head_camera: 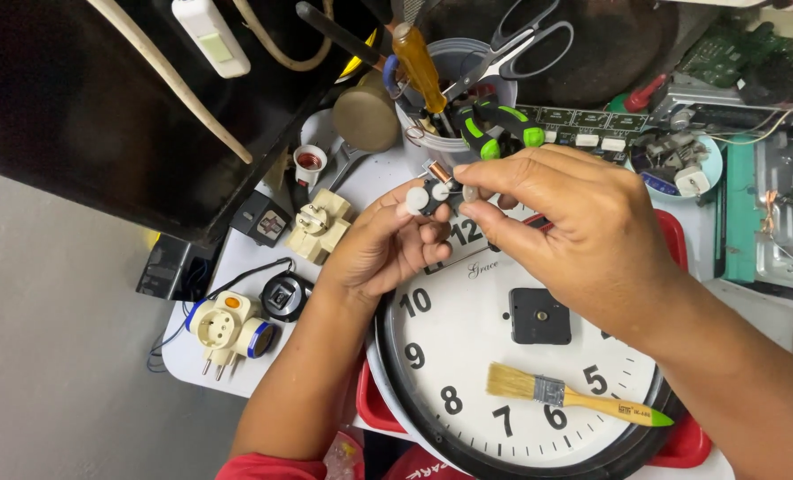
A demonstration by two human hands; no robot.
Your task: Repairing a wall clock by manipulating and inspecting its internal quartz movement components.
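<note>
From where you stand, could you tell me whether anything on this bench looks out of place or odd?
Yes. The wall clock face lies flat with no hands, only a bare black hub. A paintbrush rests across its numerals. Both hands, left and right, hold a small mechanism with white gears and a copper coil, apparently taken out.

Both forearms were bare from wrist to elbow; no watch, bracelet or glove was worn. The left hand (383,244) carried no rings on the fingers in view, and the right hand (561,227) likewise showed none. A red sleeve edge (268,466) was visible at the left upper arm. Fingernails were short and unpainted.
</note>
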